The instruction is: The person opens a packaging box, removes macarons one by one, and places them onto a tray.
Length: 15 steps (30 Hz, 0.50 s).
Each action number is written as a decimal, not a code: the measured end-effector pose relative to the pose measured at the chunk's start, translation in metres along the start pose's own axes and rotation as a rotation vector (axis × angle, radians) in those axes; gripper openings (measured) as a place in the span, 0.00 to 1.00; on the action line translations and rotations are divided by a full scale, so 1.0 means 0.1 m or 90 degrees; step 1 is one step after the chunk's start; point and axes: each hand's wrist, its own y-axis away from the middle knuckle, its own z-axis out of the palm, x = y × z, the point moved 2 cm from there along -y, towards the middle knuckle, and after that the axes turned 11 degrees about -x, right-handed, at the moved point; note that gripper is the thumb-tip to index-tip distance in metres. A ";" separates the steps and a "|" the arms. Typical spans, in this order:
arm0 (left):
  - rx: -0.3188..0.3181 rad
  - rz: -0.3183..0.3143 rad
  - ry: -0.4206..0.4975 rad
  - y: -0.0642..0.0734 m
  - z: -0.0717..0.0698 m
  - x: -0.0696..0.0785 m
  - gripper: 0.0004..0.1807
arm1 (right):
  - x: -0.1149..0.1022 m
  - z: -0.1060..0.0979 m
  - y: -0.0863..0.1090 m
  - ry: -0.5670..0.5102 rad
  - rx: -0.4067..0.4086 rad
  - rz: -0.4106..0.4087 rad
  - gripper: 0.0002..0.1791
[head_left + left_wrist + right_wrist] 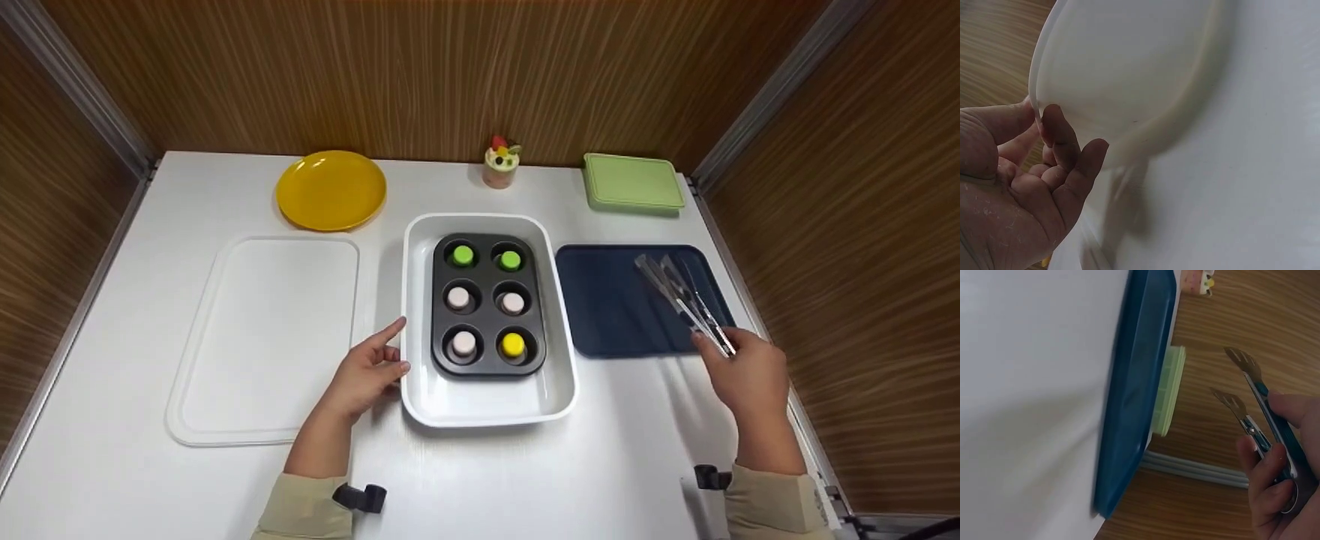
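Note:
In the head view, a white rectangular tub point(487, 414) holds a dark muffin pan point(487, 369). Its cups contain small green, pale pink and yellow-topped pieces, such as the yellow one point(513, 344). My left hand point(364, 379) is at the tub's left side, thumb and fingers at the rim; the left wrist view shows the thumb on the tub's edge point(1034, 73) and bent fingers against its outer wall. Over at the right, my right hand point(750, 371) grips metal tongs point(684, 300) near their hinge end. The tongs' slotted tips point(1241, 360) stand apart with nothing between them, above a navy tray point(615, 307).
A white board point(270, 337) lies left of the tub. Along the back are a yellow plate point(331, 190), a dessert cup point(500, 169) topped with fruit, and a green lidded box point(634, 184). Wood-grain panels point(450, 75) enclose the table's back and sides.

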 end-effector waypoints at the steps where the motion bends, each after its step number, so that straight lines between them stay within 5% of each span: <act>1: 0.001 0.000 -0.001 0.00 0.00 0.00 0.39 | -0.03 0.00 0.02 -0.004 0.005 -0.010 0.33; 15: 0.007 -0.003 -0.019 -0.01 0.00 0.00 0.39 | -0.50 0.04 0.21 -0.004 0.086 -0.172 0.17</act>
